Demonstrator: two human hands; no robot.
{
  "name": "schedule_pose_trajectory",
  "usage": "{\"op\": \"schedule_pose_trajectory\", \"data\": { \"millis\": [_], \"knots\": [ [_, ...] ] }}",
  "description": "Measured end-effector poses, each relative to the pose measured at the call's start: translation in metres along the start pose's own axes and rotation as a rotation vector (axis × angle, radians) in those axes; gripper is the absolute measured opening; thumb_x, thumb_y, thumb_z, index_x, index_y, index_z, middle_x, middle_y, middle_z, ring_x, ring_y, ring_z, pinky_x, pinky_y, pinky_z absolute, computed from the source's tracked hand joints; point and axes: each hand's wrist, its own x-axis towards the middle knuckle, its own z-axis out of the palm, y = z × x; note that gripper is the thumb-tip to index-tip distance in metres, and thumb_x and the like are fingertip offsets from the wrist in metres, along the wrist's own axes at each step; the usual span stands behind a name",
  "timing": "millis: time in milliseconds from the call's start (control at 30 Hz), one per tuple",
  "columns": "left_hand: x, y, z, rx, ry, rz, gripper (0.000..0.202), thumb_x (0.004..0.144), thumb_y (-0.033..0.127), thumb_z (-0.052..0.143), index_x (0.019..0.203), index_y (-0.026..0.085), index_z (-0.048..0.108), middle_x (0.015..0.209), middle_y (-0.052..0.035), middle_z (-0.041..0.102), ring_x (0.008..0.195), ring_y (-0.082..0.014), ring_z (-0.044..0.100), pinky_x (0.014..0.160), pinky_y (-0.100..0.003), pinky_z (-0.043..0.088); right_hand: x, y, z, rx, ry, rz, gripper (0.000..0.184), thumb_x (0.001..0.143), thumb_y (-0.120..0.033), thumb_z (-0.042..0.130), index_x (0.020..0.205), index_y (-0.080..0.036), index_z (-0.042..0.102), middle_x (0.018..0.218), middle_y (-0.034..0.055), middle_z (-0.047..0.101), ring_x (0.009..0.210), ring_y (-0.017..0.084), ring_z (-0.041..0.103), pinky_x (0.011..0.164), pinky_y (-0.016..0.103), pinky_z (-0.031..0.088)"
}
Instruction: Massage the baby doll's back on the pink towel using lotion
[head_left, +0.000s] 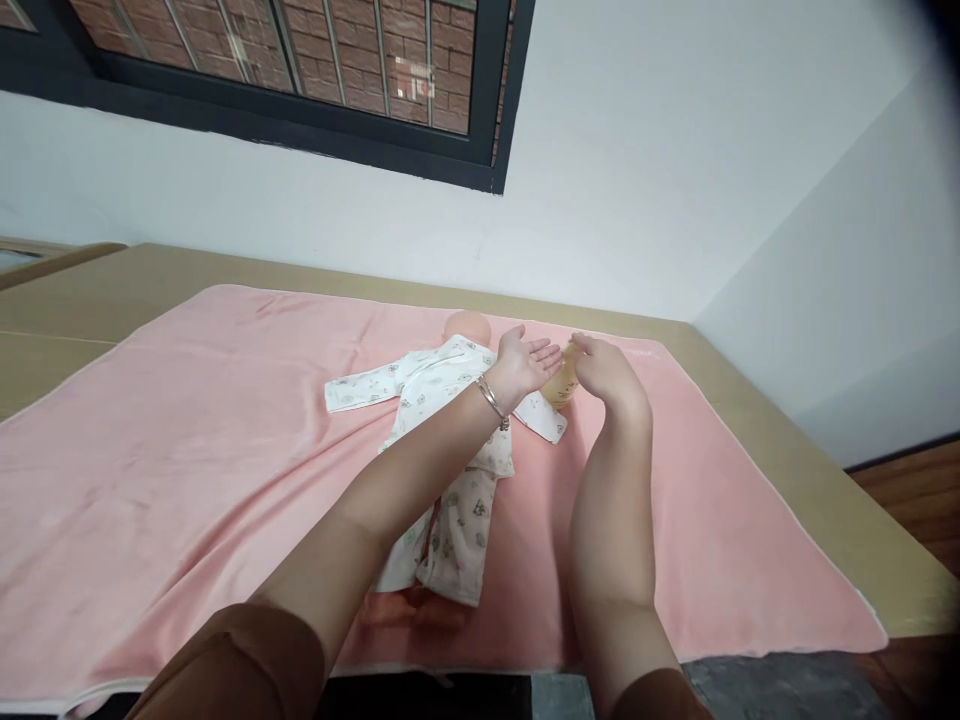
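Observation:
A baby doll (468, 326) in a white printed top (431, 385) and matching trousers (469, 520) lies on a pink blanket (247, 400). My left hand (527, 362) is over the doll's upper body, palm up with the fingers stretched out and holding nothing. Just right of those fingertips is an amber, see-through baby bottle (561, 382), tilted, with small marks on its side. My right hand (606, 372) is closed on it; the bent wrist and fingers hide part of it. Whether the bottle touches my left fingers is unclear.
The blanket covers most of a light wooden table (810, 480), which stands against a white wall (600, 200). A dark-framed window (300, 110) with bars is above. The doll's printed sleeve (544, 418) reaches out below the bottle.

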Motion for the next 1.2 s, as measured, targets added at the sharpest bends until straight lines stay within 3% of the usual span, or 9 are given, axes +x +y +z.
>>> {"op": "schedule_pose_trajectory", "data": {
  "millis": [100,200,333,467,567,767,867,1000,1200],
  "knots": [
    [0.002,0.000,-0.006,-0.015,-0.032,-0.004,0.066,0.095,0.045,0.034,0.144,0.002,0.040,0.147,-0.0234,0.047,0.137,-0.0278,0.048,0.100,-0.032,0.053,-0.002,-0.007,-0.001,-0.093,0.025,-0.020,0.041,0.084,-0.014,0.036,0.113,-0.014,0.064,0.126,0.0146,0.064,0.117,0.027,0.058,0.102,0.039,0.041],
    [-0.004,0.002,-0.015,-0.026,-0.049,-0.015,0.065,0.096,0.044,0.032,0.144,0.002,0.041,0.145,-0.0238,0.049,0.133,-0.0272,0.053,0.096,-0.031,0.055,-0.005,-0.016,-0.003,-0.145,0.017,-0.015,0.032,0.084,-0.016,0.035,0.094,-0.017,0.066,0.106,0.0129,0.069,0.101,0.025,0.062,0.090,0.036,0.043],
    [-0.029,0.007,-0.028,-0.029,-0.053,-0.032,0.059,0.097,0.041,0.031,0.141,0.006,0.045,0.135,-0.0233,0.057,0.121,-0.0263,0.062,0.089,-0.032,0.058,-0.018,-0.031,-0.007,-0.192,-0.047,-0.008,0.033,0.088,-0.020,0.034,0.092,-0.016,0.067,0.118,0.0156,0.064,0.120,0.029,0.053,0.097,0.040,0.041],
    [-0.062,0.013,-0.037,-0.029,-0.081,-0.030,0.054,0.097,0.040,0.033,0.136,0.007,0.051,0.126,-0.0230,0.063,0.112,-0.0259,0.067,0.090,-0.033,0.059,-0.040,-0.054,-0.007,-0.189,-0.034,-0.069,0.041,0.094,-0.028,0.033,0.118,-0.014,0.064,0.148,0.0173,0.045,0.142,0.035,0.032,0.108,0.052,0.035],
    [-0.090,0.017,-0.040,-0.016,-0.145,-0.018,0.053,0.097,0.041,0.032,0.131,0.008,0.055,0.123,-0.0219,0.065,0.112,-0.0266,0.067,0.095,-0.036,0.057,-0.056,-0.076,0.001,-0.072,0.005,-0.167,0.047,0.098,-0.035,0.034,0.136,-0.016,0.055,0.157,0.0144,0.034,0.149,0.034,0.021,0.115,0.057,0.029],
    [-0.182,0.034,-0.044,0.058,-0.375,0.126,0.052,0.098,0.048,0.030,0.132,0.019,0.057,0.136,-0.0102,0.061,0.134,-0.0264,0.052,0.116,-0.042,0.040,-0.093,-0.120,0.021,0.090,0.348,-0.336,0.053,0.102,-0.043,0.030,0.154,-0.029,0.030,0.164,0.0039,0.017,0.152,0.032,0.005,0.119,0.063,0.019],
    [-0.220,0.045,-0.049,0.060,-0.438,0.110,0.055,0.098,0.050,0.029,0.138,0.020,0.052,0.142,-0.0080,0.056,0.142,-0.0265,0.042,0.121,-0.044,0.033,-0.116,-0.133,0.027,0.079,0.380,-0.416,0.057,0.103,-0.044,0.028,0.158,-0.035,0.014,0.165,-0.0005,0.007,0.152,0.033,0.000,0.119,0.065,0.017],
    [-0.230,0.057,-0.053,0.055,-0.427,0.040,0.057,0.097,0.052,0.029,0.140,0.021,0.049,0.144,-0.0079,0.054,0.144,-0.0287,0.039,0.120,-0.046,0.033,-0.142,-0.147,0.040,0.066,0.332,-0.578,0.064,0.101,-0.047,0.033,0.158,-0.035,0.006,0.166,-0.0016,0.003,0.151,0.037,-0.005,0.118,0.070,0.009],
    [-0.226,0.053,-0.053,0.011,-0.435,0.080,0.063,0.097,0.056,0.022,0.145,0.021,0.044,0.150,-0.0064,0.048,0.149,-0.0247,0.029,0.123,-0.043,0.029,-0.172,-0.156,0.046,0.116,0.178,-0.848,0.075,0.099,-0.049,0.037,0.159,-0.021,0.003,0.165,0.0084,0.008,0.150,0.040,0.009,0.119,0.070,0.008]
  ]
}}
